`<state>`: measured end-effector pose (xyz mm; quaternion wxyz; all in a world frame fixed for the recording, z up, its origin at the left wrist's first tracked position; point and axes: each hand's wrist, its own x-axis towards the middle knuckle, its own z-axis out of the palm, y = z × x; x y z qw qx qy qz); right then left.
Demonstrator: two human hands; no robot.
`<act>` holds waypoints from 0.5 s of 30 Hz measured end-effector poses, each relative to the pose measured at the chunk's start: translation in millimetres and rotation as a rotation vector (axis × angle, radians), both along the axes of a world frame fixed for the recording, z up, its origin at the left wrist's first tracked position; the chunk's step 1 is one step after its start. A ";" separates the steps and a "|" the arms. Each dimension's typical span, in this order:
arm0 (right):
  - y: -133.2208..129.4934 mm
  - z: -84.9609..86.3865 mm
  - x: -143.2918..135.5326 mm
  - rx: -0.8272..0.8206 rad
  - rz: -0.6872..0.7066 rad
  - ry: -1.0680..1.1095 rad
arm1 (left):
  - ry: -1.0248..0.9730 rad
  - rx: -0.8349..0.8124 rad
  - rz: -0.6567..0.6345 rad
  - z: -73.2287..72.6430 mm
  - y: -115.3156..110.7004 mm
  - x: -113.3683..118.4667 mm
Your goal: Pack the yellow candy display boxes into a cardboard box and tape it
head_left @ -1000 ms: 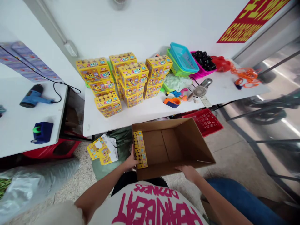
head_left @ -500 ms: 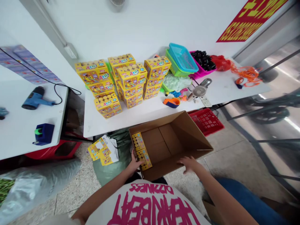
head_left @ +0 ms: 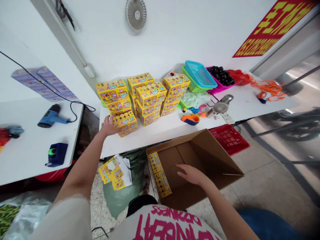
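My left hand (head_left: 108, 126) is at the left end of a yellow box (head_left: 123, 119) on top of the front-left stack, fingers and thumb around that end. The box shows round tan tops through its cut-out upper face. Over the inside of a large open cardboard carton (head_left: 200, 196), my right hand (head_left: 191, 174) hangs with fingers stretched out, holding nothing. Along the carton's left wall lie two yellow boxes, one a farther box (head_left: 155, 162) and one a nearer box (head_left: 162, 184).
Several more yellow boxes (head_left: 151, 95) stand stacked on the white table (head_left: 160, 128). Coloured baskets (head_left: 201, 75), an orange-and-blue ring (head_left: 190, 119) and a small fan (head_left: 220, 107) are farther right. Flattened yellow cartons (head_left: 116, 171) lie on a green sack (head_left: 112, 200). A red crate (head_left: 231, 138) is beyond the carton.
My left hand has left the boxes in the carton and moved up to the stack on the table. My right hand has moved left over the carton. The view has shifted.
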<state>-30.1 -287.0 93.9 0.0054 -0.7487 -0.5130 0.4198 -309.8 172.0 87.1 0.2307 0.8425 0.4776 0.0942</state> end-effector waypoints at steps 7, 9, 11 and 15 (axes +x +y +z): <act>117.1 1.2 -73.3 0.347 -0.210 0.502 | -0.199 -0.079 -0.039 -8.3 14.9 12.6; 139.3 3.0 -92.4 0.336 -0.470 0.731 | -0.357 0.033 -0.032 -0.7 -8.7 8.7; 157.4 12.8 -108.7 0.302 -0.789 0.940 | -0.440 0.122 0.002 11.2 -45.9 4.6; 178.1 49.4 -130.7 0.322 -1.153 1.204 | -0.498 0.209 0.051 26.1 -153.8 1.8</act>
